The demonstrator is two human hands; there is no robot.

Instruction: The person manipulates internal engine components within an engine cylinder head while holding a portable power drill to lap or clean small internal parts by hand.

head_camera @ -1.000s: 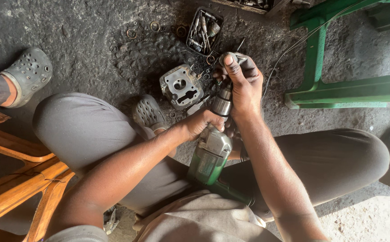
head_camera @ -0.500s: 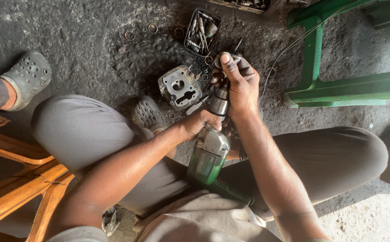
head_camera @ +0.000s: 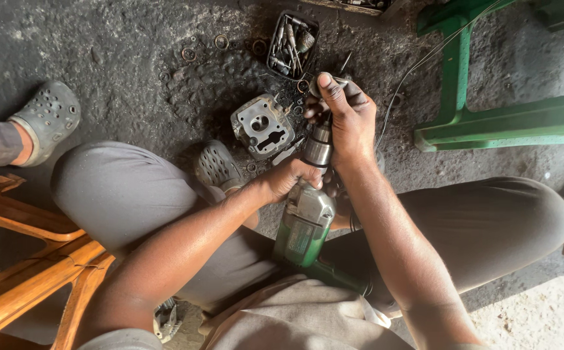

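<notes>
The drill (head_camera: 304, 223) lies between the person's knees, above the dark floor (head_camera: 100, 58), its nose pointing away from the body. Its body is green plastic, scuffed and dusty, with a grey metal gear housing in front and a bright steel chuck (head_camera: 319, 146) beyond that. A dark cord end leaves the rear of the handle near the lap.

The left hand (head_camera: 289, 178) is wrapped around the neck of the drill just behind the chuck, fingers closed on it. The right hand (head_camera: 346, 116) is closed over the front of the chuck, thumb up along the top, and grips something small at the tip; what it is cannot be made out, as the fingers hide it.

Just beside the chuck, to the left, a grey cast metal engine part (head_camera: 262, 126) lies flat on the floor, with a round bore and several smaller holes in its face. Beyond the hands sits a small black tray (head_camera: 293, 42) full of bits and sockets. Loose washers and rings (head_camera: 220, 42) are scattered on the floor near it.

A grey clog (head_camera: 216, 167) shows under the left forearm, and another clog (head_camera: 48, 116) on a foot lies well apart at the left. A wooden frame (head_camera: 35, 259) stands at lower left, a green metal frame (head_camera: 489, 116) at upper right, with a thin wire (head_camera: 418, 65) running past it toward the hands.
</notes>
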